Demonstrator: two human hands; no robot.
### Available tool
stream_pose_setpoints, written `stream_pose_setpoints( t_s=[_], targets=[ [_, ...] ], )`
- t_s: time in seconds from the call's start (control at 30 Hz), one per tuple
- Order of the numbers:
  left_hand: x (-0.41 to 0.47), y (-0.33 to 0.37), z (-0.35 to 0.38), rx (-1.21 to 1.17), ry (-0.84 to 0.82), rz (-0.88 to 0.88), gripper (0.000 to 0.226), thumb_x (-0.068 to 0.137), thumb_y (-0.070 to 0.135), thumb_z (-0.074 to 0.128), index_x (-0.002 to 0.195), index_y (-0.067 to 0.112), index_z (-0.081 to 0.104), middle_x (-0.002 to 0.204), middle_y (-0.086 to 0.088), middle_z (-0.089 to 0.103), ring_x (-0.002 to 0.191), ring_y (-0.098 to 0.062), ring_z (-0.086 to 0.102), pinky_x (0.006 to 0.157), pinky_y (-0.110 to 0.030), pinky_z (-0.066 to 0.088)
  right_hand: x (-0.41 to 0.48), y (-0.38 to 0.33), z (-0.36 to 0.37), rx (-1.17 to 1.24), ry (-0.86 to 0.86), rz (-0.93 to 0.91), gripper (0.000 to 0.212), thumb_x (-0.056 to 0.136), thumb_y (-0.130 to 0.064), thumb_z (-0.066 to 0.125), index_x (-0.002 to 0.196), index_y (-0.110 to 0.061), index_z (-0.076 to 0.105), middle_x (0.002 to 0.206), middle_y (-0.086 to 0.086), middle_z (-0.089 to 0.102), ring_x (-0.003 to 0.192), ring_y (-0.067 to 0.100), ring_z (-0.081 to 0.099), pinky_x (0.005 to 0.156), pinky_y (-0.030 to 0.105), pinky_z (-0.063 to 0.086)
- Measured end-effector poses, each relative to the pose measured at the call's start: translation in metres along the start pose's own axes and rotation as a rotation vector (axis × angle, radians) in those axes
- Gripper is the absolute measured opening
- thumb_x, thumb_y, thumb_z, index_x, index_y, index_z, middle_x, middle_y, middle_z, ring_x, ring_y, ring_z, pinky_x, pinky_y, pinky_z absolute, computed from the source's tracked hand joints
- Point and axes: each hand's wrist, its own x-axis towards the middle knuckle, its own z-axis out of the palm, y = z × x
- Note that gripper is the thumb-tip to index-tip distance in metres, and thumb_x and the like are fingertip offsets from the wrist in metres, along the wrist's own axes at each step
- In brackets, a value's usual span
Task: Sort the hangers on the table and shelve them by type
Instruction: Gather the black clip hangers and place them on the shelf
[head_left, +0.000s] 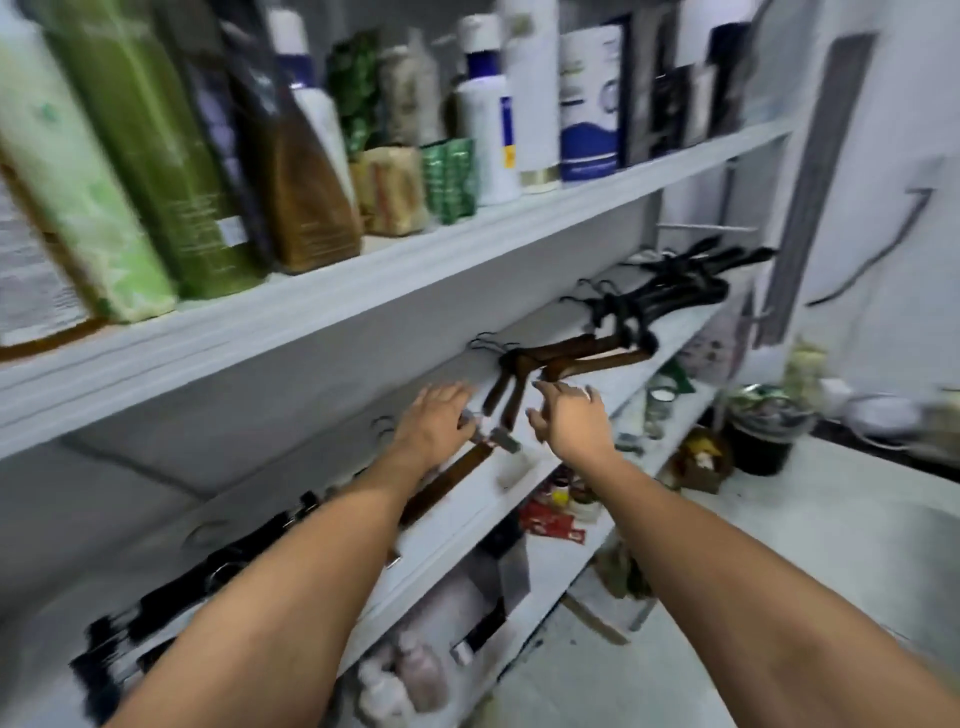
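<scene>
Clip hanger (452, 475), brown wood with metal clips, lies on the middle shelf (457, 525). The left hand (434, 423) is on its clip end with fingers curled over the metal. The frame is blurred, so how firm the grip is cannot be told. The right hand (571, 423) hovers just beside it, fingers spread and holding nothing, close to the plain wooden hangers (576, 356) but apparently not touching them.

Head view, along the same shelf: black hangers (670, 291) lie at the far right, then the plain wooden ones, then the clip hanger. Black clip hangers (234, 561) lie nearest, under the left forearm.

Step in hand, by my reading: seating the clip hanger in its own group. Next, the left hand should let go without disturbing the wooden pile. Most of the table is out of frame, so any hangers left there cannot be judged.

Surroundings: the white upper shelf (415, 270) is crowded with bottles (488, 119) and packets. The lower shelf (566, 566) holds red sachets (550, 522). On the right are a white counter (810, 525), a dark pot (761, 441) and a pale wall behind.
</scene>
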Motion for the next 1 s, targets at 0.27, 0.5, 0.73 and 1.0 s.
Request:
stream_pose_setpoints(
  t_s=[0.27,0.5,0.73,1.0],
  targets=[
    [0.105,0.182,0.006,-0.086,0.069,0.219,0.055,0.096,0.039,0.044,0.145,0.019,0.032,0.152,-0.002,0.034,0.141,-0.02,0.029,0.118,-0.036,0.019,-0.023,0.158,-0.073,-0.069,0.062,0.234,0.052,0.098,-0.042,0.039,0.145,-0.021,0.035,0.141,0.004,0.049,0.128,0.024,0.045,0.113,0.04,0.024],
    [0.158,0.341,0.034,-0.105,0.017,0.414,0.056,0.097,0.042,0.039,0.147,0.018,0.029,0.153,-0.001,0.032,0.142,-0.018,0.027,0.118,-0.035,0.019,-0.07,0.308,-0.123,-0.113,0.101,0.469,0.049,0.096,-0.043,0.042,0.141,-0.023,0.04,0.136,0.005,0.053,0.125,0.026,0.047,0.111,0.04,0.027],
    [0.176,0.489,0.059,-0.089,-0.025,0.605,0.053,0.098,0.039,0.039,0.145,0.016,0.03,0.15,-0.003,0.035,0.141,-0.018,0.027,0.118,-0.034,0.015,-0.136,0.42,-0.157,-0.177,0.148,0.685,0.049,0.096,-0.042,0.042,0.142,-0.023,0.039,0.138,0.002,0.051,0.128,0.021,0.045,0.109,0.034,0.023],
    [0.196,0.62,0.101,-0.094,-0.045,0.836,0.055,0.098,0.041,0.036,0.147,0.016,0.027,0.152,-0.003,0.032,0.142,-0.018,0.026,0.119,-0.032,0.012,-0.212,0.52,-0.172,-0.18,0.173,0.945,0.05,0.095,-0.041,0.041,0.143,-0.025,0.038,0.144,-0.003,0.045,0.13,0.017,0.044,0.111,0.033,0.024]
  ],
)
